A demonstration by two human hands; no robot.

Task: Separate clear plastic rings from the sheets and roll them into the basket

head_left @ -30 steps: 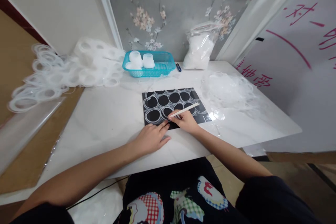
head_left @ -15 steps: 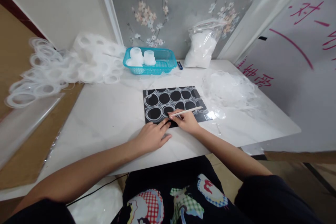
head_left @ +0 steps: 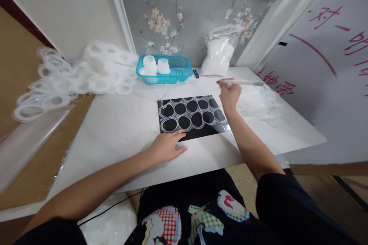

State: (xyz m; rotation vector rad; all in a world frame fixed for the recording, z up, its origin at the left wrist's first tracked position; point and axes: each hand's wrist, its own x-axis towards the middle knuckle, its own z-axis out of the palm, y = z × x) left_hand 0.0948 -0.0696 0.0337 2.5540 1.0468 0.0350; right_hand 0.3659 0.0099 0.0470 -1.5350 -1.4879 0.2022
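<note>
A black sheet lies on the white table, with rows of clear, whitish rings set side by side on it. My left hand rests flat at the sheet's lower left edge, fingers stretched out and fingertips on the black surface. Raised beyond the sheet's right side, my right hand is closed on a thin white stick, whose long end points to the right. What the right fingertips pinch besides the stick, if anything, is too small to make out. A loose heap of translucent film pieces lies just beyond that hand.
A blue plastic basket with several white cup-shaped stacks stands at the back. Beside it are small dark blue snips and a clear bag of white stuff. Many translucent rings pile up at the left. A whiteboard borders the right side.
My right hand has lifted off the sheet's front edge and swung up and right with the stick, toward the film heap. My left hand has stayed nearly in place.
</note>
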